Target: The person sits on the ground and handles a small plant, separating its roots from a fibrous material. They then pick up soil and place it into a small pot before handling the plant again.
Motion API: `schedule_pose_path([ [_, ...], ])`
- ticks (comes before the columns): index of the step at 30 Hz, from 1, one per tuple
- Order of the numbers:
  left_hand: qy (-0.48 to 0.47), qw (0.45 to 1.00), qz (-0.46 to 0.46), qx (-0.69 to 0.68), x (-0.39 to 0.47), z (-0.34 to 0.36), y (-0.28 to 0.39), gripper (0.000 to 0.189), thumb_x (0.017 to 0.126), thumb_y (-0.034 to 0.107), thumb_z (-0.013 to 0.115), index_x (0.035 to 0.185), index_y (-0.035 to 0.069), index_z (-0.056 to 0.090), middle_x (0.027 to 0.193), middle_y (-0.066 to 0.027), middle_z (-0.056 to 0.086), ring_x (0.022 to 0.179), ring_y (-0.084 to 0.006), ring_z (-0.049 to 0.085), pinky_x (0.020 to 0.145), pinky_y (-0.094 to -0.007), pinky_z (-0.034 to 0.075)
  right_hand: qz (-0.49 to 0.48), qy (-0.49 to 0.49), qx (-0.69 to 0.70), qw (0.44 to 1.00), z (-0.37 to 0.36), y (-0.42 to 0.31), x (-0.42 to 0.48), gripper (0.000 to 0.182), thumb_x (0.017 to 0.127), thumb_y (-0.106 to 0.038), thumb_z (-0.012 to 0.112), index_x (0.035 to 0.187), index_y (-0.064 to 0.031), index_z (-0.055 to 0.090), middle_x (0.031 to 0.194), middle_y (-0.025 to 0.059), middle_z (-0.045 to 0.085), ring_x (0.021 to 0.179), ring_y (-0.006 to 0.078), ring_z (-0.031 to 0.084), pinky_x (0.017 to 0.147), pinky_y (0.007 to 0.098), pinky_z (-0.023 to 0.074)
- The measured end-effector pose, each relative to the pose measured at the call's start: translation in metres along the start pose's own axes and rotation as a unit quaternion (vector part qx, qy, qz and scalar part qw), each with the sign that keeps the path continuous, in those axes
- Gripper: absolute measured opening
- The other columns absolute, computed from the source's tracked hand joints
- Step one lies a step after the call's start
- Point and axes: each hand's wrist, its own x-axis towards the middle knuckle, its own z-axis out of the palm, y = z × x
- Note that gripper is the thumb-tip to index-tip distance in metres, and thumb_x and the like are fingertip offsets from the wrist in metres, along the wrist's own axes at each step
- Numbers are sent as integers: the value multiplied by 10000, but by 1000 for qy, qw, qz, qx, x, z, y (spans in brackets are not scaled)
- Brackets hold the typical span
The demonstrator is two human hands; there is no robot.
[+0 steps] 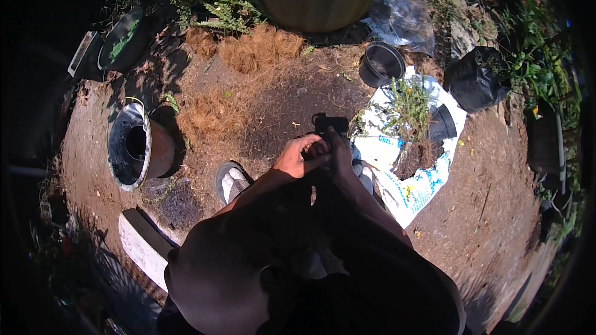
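Note:
My left hand (301, 156) and my right hand (339, 151) meet in front of me, above the dark soil, their fingers bent towards each other. Whether anything lies between the fingers is hidden by shadow and by the hands themselves. Close to my right hand, a white printed plastic sack (379, 149) is spread on the ground. On it lie an uprooted leafy plant (409, 107), a dark root ball (419, 158) and a black plastic pot (441, 123). Loose brown fibre (209, 114) covers the ground beyond my left hand.
A large tan planter (316, 0) stands at the top. An empty black pot (382, 64) and a black plastic bag (477, 79) are at the upper right. At the left are a tipped pot (160, 149) and a pale block (142, 246). My sandalled foot (233, 181) is below the fibre.

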Motion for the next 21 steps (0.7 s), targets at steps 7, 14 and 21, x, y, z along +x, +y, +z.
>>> schedule_pose_path([
  [7, 66, 998, 2, 12, 0, 1, -39, 263, 830, 121, 736, 1038, 17, 614, 955, 5, 595, 895, -72, 553, 815, -240, 453, -17, -8, -56, 998, 23, -19, -19, 452, 995, -408, 483, 691, -79, 545, 551, 24, 494, 370, 108, 420, 331, 247, 286],
  [14, 29, 997, -43, -59, 2, -1, -20, 243, 839, 125, 741, 1018, 38, 602, 934, 34, 564, 887, -46, 522, 788, -225, 437, -67, 9, -159, 985, 13, -11, -13, 532, 996, -476, 443, 656, -78, 542, 511, 14, 473, 358, 103, 418, 334, 249, 283],
  [21, 51, 997, -32, -54, 1, -2, -21, 257, 830, 122, 752, 1026, 40, 608, 899, 56, 560, 830, -33, 513, 764, -225, 440, -52, 8, -103, 993, 20, -13, -17, 520, 1000, -475, 436, 666, -86, 521, 507, 6, 457, 335, 105, 389, 323, 252, 274],
])
